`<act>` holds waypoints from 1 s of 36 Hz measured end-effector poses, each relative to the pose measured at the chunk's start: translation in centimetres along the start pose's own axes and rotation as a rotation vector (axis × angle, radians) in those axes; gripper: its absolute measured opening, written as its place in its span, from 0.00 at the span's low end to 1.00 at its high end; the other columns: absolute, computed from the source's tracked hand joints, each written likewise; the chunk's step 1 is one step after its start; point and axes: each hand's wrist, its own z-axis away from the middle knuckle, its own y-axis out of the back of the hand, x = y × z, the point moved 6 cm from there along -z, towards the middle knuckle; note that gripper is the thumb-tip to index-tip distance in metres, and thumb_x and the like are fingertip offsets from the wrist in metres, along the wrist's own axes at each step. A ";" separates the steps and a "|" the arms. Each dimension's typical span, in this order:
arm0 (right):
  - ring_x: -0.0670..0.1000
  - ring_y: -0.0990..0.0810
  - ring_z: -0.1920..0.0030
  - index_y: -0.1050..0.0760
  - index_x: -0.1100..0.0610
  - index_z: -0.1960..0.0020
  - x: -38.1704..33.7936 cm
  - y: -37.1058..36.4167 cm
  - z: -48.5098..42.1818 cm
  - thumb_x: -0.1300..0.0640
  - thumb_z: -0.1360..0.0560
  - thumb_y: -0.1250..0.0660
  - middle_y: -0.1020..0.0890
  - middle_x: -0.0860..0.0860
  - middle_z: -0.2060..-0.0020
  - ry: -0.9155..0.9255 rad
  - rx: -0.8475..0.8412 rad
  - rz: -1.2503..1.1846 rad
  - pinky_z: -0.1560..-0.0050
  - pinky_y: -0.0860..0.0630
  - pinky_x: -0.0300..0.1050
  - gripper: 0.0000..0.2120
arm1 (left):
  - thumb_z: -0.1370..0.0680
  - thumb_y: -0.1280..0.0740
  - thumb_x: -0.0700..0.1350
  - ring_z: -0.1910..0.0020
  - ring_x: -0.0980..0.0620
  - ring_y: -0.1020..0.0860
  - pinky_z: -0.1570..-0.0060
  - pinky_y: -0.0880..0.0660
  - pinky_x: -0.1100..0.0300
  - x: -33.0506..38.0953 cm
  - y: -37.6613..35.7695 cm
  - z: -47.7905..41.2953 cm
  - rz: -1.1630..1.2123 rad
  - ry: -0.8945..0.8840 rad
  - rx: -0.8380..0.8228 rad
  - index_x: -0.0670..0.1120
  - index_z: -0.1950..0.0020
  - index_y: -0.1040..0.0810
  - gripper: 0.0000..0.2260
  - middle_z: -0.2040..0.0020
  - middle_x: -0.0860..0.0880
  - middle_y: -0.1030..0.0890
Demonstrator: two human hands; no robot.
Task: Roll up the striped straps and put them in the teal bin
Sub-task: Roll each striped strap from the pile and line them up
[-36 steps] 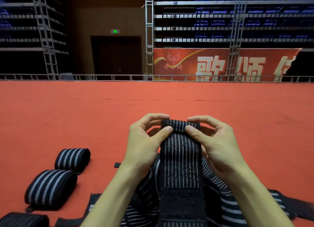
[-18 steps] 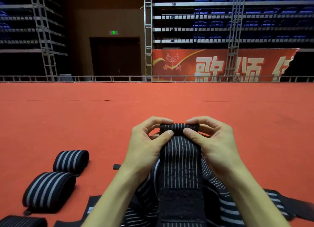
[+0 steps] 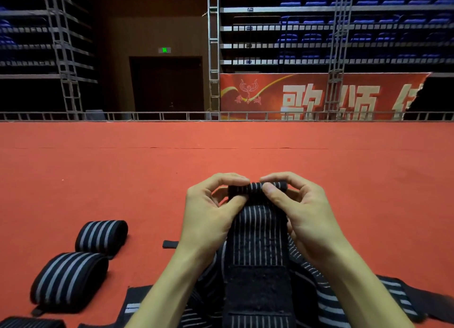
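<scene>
Hands: left hand (image 3: 208,219) and right hand (image 3: 309,217) pinch the striped strap (image 3: 258,227) at its rolled end.
Writing: far banner (image 3: 267,94) reads "歌颂".
Near left: rolled straps (image 3: 100,234) on the red carpet (image 3: 122,180).

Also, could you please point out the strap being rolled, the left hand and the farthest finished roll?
strap being rolled (image 3: 258,225): head view, flat striped stretch
left hand (image 3: 208,219): head view, its back
farthest finished roll (image 3: 102,237): head view, striped outer wrap
</scene>
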 end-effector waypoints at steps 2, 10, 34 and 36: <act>0.55 0.18 0.58 0.17 0.52 0.58 -0.1 0.1 0.0 0.57 0.30 0.28 0.16 0.56 0.61 0.004 -0.002 -0.006 0.50 0.21 0.59 0.02 | 0.29 0.26 0.31 0.54 0.57 0.18 0.52 0.23 0.63 -0.1 -0.1 0.0 0.028 0.033 -0.021 0.48 0.61 0.15 0.12 0.56 0.54 0.15; 0.55 0.17 0.57 0.16 0.51 0.58 -0.4 0.2 0.1 0.71 0.27 0.30 0.15 0.54 0.60 0.031 0.007 0.018 0.49 0.19 0.59 0.15 | 0.28 0.24 0.44 0.57 0.49 0.18 0.55 0.19 0.50 -1.1 -0.2 0.2 0.055 0.217 -0.046 0.53 0.53 0.15 0.06 0.55 0.50 0.15; 0.53 0.18 0.61 0.18 0.50 0.57 -0.9 -0.3 0.2 0.65 0.25 0.31 0.15 0.53 0.61 0.061 -0.036 0.006 0.60 0.19 0.50 0.11 | 0.25 0.32 0.27 0.58 0.53 0.19 0.56 0.20 0.56 0.2 -0.2 0.1 0.089 0.068 -0.022 0.45 0.53 0.19 0.13 0.57 0.51 0.17; 0.53 0.18 0.61 0.18 0.51 0.56 -0.9 -0.4 0.2 0.66 0.24 0.32 0.15 0.53 0.61 0.062 -0.035 0.023 0.59 0.19 0.52 0.11 | 0.25 0.32 0.27 0.57 0.53 0.18 0.55 0.21 0.54 0.2 -0.1 0.0 0.086 0.070 -0.026 0.45 0.54 0.19 0.13 0.57 0.51 0.17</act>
